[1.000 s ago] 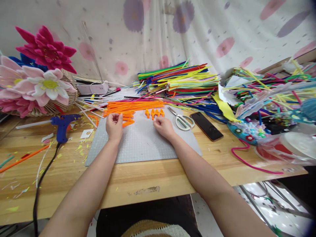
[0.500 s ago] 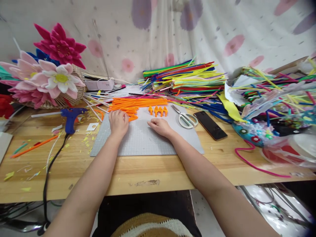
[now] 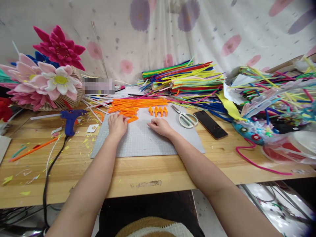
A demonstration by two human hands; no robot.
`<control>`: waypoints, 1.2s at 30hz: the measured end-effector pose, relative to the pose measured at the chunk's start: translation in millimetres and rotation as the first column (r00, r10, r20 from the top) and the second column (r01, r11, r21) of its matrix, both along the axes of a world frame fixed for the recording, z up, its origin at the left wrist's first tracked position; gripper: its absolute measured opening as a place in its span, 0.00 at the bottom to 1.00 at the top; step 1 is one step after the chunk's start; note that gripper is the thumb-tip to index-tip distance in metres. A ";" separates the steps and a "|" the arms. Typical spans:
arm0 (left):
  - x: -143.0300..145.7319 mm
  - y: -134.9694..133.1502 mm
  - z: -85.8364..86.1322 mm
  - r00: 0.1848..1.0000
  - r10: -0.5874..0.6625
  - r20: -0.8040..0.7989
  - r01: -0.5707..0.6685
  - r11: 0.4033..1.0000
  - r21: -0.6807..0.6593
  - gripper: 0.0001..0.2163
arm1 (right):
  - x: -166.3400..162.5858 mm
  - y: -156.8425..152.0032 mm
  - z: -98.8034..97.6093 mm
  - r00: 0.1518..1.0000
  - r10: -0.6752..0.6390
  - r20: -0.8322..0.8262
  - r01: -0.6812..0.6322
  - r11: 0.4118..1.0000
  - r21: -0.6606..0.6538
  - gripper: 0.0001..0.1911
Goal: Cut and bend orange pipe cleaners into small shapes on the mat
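Left hand (image 3: 117, 124) knuckles-down on short orange pipe cleaners (image 3: 129, 116) at grey mat's (image 3: 145, 141) far edge, grip unclear, right hand (image 3: 160, 126) loosely curled mid-mat, hands apart, scissors (image 3: 184, 118) right

1. No text, label, brand or number can be read anywhere.
2. The grey cutting mat (image 3: 148, 141) shows only a fine grid, without readable figures.
3. The box (image 3: 98, 86) behind the orange stems is blurred, so any writing on it cannot be read.
4. The phone (image 3: 210, 124) screen is dark.
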State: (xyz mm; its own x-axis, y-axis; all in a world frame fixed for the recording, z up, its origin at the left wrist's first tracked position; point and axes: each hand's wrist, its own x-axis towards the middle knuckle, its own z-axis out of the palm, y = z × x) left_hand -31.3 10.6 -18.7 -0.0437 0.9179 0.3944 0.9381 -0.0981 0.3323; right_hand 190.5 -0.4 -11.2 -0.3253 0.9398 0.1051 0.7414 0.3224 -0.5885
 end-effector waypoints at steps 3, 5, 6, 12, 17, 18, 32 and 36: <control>-0.2 0.1 -0.5 0.999 -0.042 -0.014 0.043 0.999 0.015 0.02 | -0.2 -0.3 0.7 1.000 -0.001 0.005 0.001 1.000 0.002 0.18; -0.3 -0.3 0.8 0.999 -0.048 -0.010 0.048 0.999 0.011 0.02 | -0.3 -0.8 1.7 1.000 0.001 0.005 -0.001 1.000 0.002 0.18; -0.1 -0.6 2.2 0.999 -0.046 -0.005 0.046 0.999 0.004 0.02 | -0.3 -1.1 2.3 1.000 0.002 0.006 -0.002 1.000 0.002 0.18; 5.5 -4.5 12.8 0.966 -0.157 0.206 0.159 0.987 0.010 0.06 | -0.6 -1.1 0.7 1.000 0.001 -0.021 -0.001 1.000 0.001 0.18; 17.9 -10.8 8.5 0.795 -0.367 0.484 0.428 0.903 -0.018 0.07 | -0.4 4.1 -6.1 0.975 -0.058 -0.214 0.081 0.992 0.100 0.12; 20.7 -12.0 6.3 0.753 -0.377 0.539 0.461 0.887 -0.024 0.07 | -0.3 4.8 -6.8 0.966 -0.054 -0.254 0.086 0.990 0.115 0.10; 22.0 -7.7 0.3 0.866 -0.142 0.480 0.110 0.989 0.095 0.07 | -5.4 1.4 -4.8 0.977 -0.003 -0.213 0.021 0.996 0.082 0.07; 14.4 -5.8 3.8 0.952 -0.022 0.305 0.031 0.999 -0.026 0.04 | -5.3 2.4 -3.4 0.971 -0.024 -0.239 0.042 0.997 0.067 0.05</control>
State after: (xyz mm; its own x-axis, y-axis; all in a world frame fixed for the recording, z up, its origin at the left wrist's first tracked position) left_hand -16.9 4.8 -14.9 -0.1328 0.9317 0.3380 0.7888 -0.1071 0.6052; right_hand 185.2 2.0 -14.6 -0.2518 0.9369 0.2427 0.5939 0.3476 -0.7256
